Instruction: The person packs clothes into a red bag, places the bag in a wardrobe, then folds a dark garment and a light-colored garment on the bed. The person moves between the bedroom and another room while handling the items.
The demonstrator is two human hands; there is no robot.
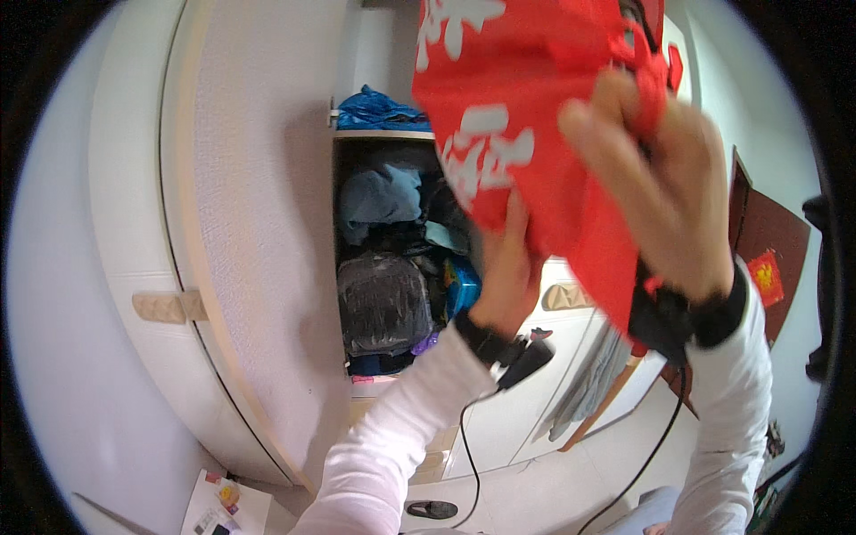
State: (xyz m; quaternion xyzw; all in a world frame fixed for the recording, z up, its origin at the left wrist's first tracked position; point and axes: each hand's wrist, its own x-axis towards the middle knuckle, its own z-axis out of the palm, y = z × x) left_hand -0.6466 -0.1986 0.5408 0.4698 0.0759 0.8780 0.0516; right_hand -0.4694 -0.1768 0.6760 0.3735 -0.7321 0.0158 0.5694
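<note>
A red fabric bag [555,154] printed with white characters is raised in front of a wardrobe. My right hand [662,174], slightly blurred, grips the bag by its gathered edge near a red tie. My left hand [508,274] is pressed against the bag's lower side; its fingers are partly hidden by the cloth. Each wrist wears a black band with a device and a cable. Behind the bag, an open wardrobe compartment holds a dark backpack [384,304] in clear plastic, grey-blue cloth [381,200] and a blue package [461,287].
A blue plastic bag [378,110] lies on the shelf above. An open wardrobe door [261,234] stands at the left. Grey trousers [592,388] hang at the lower right. On the floor are a dark shoe [433,509] and a white box [247,511] at the lower left.
</note>
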